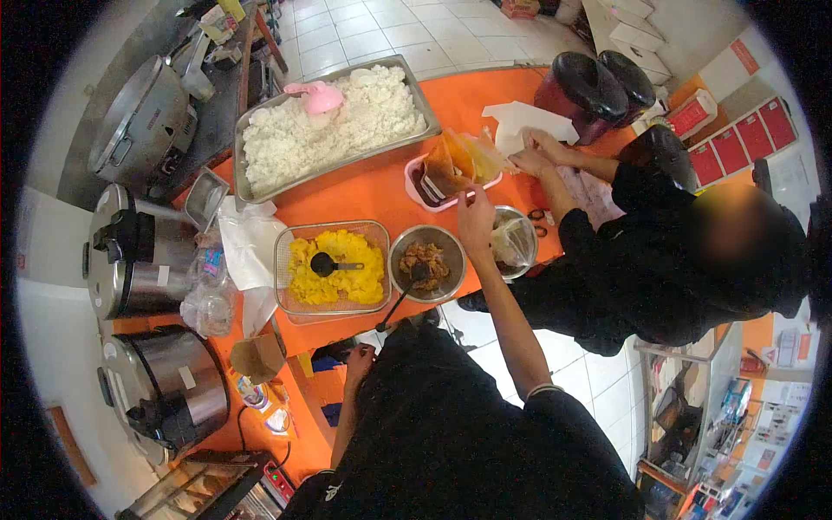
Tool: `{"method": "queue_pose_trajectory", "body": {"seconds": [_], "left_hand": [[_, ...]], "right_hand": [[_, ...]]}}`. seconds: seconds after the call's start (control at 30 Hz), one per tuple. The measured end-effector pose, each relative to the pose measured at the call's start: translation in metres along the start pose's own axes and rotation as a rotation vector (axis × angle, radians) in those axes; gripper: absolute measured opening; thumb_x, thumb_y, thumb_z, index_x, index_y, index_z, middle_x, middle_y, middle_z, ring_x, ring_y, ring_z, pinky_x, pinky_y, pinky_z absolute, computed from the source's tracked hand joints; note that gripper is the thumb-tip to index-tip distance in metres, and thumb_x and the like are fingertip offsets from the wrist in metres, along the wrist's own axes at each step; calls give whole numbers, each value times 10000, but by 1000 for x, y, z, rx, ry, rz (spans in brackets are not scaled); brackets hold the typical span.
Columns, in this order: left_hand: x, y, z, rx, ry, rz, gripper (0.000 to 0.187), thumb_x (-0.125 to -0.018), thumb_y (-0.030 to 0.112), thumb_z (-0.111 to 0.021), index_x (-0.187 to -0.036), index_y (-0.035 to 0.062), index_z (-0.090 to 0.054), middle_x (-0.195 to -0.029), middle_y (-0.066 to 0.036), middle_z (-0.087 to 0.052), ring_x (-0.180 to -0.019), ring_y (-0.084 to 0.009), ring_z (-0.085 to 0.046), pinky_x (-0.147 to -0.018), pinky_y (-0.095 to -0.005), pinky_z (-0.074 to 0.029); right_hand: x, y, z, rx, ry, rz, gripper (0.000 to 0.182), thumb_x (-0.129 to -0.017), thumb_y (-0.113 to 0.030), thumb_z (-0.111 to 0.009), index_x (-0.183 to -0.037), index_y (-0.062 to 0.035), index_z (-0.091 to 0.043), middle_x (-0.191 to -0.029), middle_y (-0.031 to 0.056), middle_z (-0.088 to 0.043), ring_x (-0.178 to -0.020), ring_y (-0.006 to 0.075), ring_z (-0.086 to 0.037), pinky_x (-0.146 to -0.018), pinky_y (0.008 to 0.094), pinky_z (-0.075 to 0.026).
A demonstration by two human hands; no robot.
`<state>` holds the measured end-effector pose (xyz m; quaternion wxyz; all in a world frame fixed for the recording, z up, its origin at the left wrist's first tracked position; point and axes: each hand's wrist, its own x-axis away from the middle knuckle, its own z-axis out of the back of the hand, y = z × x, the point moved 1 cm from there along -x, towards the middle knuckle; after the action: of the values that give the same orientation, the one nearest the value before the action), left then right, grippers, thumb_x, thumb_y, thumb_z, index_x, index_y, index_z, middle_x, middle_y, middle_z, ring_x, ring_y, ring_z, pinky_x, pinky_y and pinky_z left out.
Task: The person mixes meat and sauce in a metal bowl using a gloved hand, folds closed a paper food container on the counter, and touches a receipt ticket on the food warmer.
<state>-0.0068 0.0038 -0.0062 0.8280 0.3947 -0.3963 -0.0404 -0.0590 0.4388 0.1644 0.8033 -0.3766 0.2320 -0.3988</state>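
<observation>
My right hand reaches over the table to a pink tub of amber plastic packets. Its fingertips are closed at the edge of one packet. Lower down, my left hand hangs by the table's front edge with curled fingers; anything inside them is hidden. Between my arms stands a steel bowl of brown shredded food, with a black ladle leaning in it. Left of that, a mesh-sided tray holds yellow food and a black scoop. A bowl with a plastic bag sits by my right forearm.
A large tray of white rice carries a pink scoop. Rice cookers line the left side. On the right, a co-worker's hands handle white paper. Dark containers stand at the far right table end.
</observation>
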Motion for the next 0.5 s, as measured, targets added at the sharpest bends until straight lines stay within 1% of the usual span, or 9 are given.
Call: {"method": "queue_pose_trajectory", "body": {"seconds": [0.07,0.1,0.17,0.2,0.3,0.37,0.4,0.47,0.5], "left_hand": [[6,0,-2,2,40,-48,369,-870,328,-561,-1000,-7,-646,-870,-164,-680,-804,-254,-656,-748,-363,-489],[5,-18,11,-22,51,-39,369,-870,328,-561,-1000,-7,-646,-870,-164,-680,-804,-254,-656,-748,-363,-489],[-11,-83,4,46,55,-181,300,-875,254,-547,-922,-29,-636,-856,-195,-667,-801,-305,-653,-731,-398,-496],[-4,-87,5,30,52,-148,299,-876,253,-547,-924,-29,-636,-858,-195,-667,-802,-306,-653,-732,-399,-496],[10,-72,16,4,48,-43,296,-877,251,-545,-928,-27,-634,-863,-197,-666,-806,-309,-652,-734,-402,-495],[15,-65,21,-12,40,-6,294,-878,250,-544,-930,-26,-633,-867,-198,-665,-809,-311,-651,-735,-404,-495],[18,-62,24,-15,39,14,294,-878,250,-544,-932,-25,-632,-869,-199,-664,-810,-312,-651,-736,-405,-495],[23,-58,29,-20,29,48,292,-879,248,-543,-935,-24,-631,-872,-200,-663,-812,-314,-650,-737,-407,-494],[25,-56,32,-24,23,60,291,-880,248,-542,-936,-23,-631,-874,-200,-663,-814,-315,-650,-738,-409,-494]], "right_hand": [[-11,3,-13,71,123,10,283,-876,-249,-593,-1109,-91,-571,-853,179,-678,-776,387,-656,-691,507,-518],[-16,-8,-20,48,117,-5,283,-876,-249,-593,-1109,-91,-571,-853,179,-678,-776,387,-656,-691,507,-518],[-19,-8,-27,275,98,-90,298,-881,-242,-579,-1124,-72,-554,-827,192,-672,-767,392,-652,-677,515,-511],[-15,-4,-28,284,92,-98,298,-881,-242,-579,-1124,-72,-554,-827,192,-672,-767,392,-652,-677,515,-511],[-14,-5,-35,251,103,0,278,-870,-220,-592,-1110,-79,-586,-811,190,-672,-765,390,-653,-673,482,-513],[-16,-10,-34,158,206,-102,286,-879,-239,-590,-1113,-76,-578,-814,201,-670,-771,395,-650,-681,496,-505],[-23,-17,-31,158,214,-92,286,-879,-239,-590,-1113,-76,-578,-814,201,-670,-771,395,-650,-681,496,-505],[-31,-25,-18,133,354,-259,289,-891,-265,-589,-1108,-74,-575,-826,214,-665,-772,407,-643,-671,503,-494],[-35,-23,-18,138,357,-257,289,-891,-265,-589,-1108,-74,-575,-826,214,-665,-772,407,-643,-671,503,-494]]}}
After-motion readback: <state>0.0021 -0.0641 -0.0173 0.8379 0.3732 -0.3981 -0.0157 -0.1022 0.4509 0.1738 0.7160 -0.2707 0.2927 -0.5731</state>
